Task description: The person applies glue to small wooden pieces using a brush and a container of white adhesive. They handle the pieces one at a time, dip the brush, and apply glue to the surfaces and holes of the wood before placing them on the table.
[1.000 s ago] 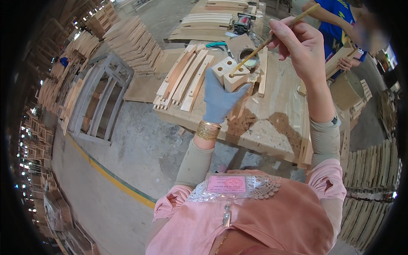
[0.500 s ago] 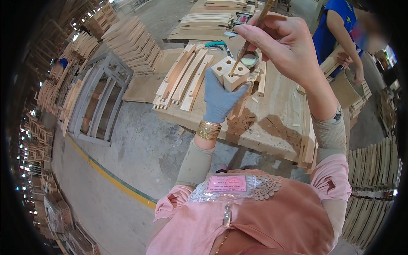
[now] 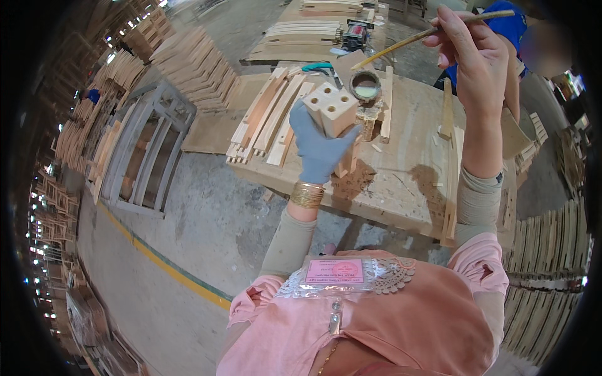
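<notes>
My left hand, in a grey-blue glove, is closed round pale wooden pieces held upright side by side. Several round drilled holes show in their end faces, which point up. High at the right, my bare right hand pinches a thin wooden stick. The stick slants down to the left, its tip in the air above a round, crusted pot of whitish liquid. This pot stands just beyond the wooden pieces, to their right.
Curved wooden rails lie left on the workbench. Teal-handled pliers rest behind them. A person in blue is close at the far right. Stacked wood and a grey frame stand left.
My right hand has moved right, lifting the stick's tip off a hole and swinging it toward the pot. My left hand and the wooden pieces have shifted slightly left.
</notes>
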`<action>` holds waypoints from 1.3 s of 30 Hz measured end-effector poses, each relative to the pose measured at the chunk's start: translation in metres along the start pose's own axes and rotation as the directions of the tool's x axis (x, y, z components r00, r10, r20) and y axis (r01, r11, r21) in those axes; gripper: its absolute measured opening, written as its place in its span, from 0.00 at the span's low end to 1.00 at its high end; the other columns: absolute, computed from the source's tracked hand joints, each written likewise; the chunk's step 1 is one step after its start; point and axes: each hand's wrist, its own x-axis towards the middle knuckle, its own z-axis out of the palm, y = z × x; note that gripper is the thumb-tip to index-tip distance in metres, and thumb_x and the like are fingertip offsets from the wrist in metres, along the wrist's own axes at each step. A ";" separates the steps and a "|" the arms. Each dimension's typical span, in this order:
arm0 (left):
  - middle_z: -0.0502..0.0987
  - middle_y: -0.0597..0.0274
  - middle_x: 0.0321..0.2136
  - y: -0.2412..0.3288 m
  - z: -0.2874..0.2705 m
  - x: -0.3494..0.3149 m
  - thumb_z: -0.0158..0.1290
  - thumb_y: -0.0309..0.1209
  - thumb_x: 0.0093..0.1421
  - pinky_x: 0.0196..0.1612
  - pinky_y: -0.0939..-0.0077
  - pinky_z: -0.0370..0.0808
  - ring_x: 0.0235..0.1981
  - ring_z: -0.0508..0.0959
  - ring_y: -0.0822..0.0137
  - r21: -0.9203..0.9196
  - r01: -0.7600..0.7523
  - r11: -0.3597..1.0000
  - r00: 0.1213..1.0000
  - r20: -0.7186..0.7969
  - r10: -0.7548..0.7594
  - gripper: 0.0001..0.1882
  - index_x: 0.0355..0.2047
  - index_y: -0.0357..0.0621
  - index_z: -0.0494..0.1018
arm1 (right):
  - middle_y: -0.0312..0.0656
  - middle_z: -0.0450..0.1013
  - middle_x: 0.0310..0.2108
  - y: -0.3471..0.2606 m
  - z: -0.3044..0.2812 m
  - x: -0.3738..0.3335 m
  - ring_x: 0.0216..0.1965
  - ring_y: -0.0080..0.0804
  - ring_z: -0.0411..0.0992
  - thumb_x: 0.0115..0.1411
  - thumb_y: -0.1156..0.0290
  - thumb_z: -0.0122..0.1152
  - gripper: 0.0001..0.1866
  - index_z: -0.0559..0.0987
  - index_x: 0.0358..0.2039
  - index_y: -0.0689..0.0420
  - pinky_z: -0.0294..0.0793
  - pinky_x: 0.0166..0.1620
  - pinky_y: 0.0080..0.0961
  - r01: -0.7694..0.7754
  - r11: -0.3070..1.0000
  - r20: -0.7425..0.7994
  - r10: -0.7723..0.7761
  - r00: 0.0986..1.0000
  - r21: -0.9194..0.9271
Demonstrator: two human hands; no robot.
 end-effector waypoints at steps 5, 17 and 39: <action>0.65 0.55 0.40 -0.020 -0.007 0.003 0.63 0.32 0.42 0.43 0.71 0.69 0.41 0.68 0.65 -0.319 0.191 0.928 0.981 0.049 -0.185 0.35 0.46 0.37 0.57 | 0.40 0.74 0.21 0.032 -0.011 -0.013 0.15 0.14 0.65 0.57 0.66 0.57 0.11 0.76 0.31 0.63 0.61 0.20 0.08 -0.050 0.997 -0.111 0.056 0.992 0.061; 0.65 0.58 0.45 -0.060 -0.054 0.015 0.50 0.39 0.53 0.50 0.64 0.66 0.47 0.67 0.61 -0.749 0.216 0.626 0.785 -0.247 -0.567 0.28 0.52 0.41 0.59 | 0.39 0.75 0.22 0.160 -0.015 -0.052 0.19 0.16 0.68 0.55 0.65 0.58 0.14 0.77 0.30 0.65 0.67 0.22 0.13 -0.338 0.934 -0.227 0.307 0.924 -0.113; 0.68 0.45 0.46 -0.113 -0.164 -0.011 0.33 0.53 0.58 0.52 0.50 0.64 0.47 0.69 0.48 -0.529 0.177 0.830 0.850 -0.342 -0.400 0.30 0.48 0.40 0.62 | 0.47 0.74 0.19 0.250 0.008 -0.079 0.21 0.37 0.72 0.52 0.59 0.58 0.16 0.79 0.25 0.63 0.69 0.26 0.29 -0.344 0.853 -0.226 0.273 0.935 -0.393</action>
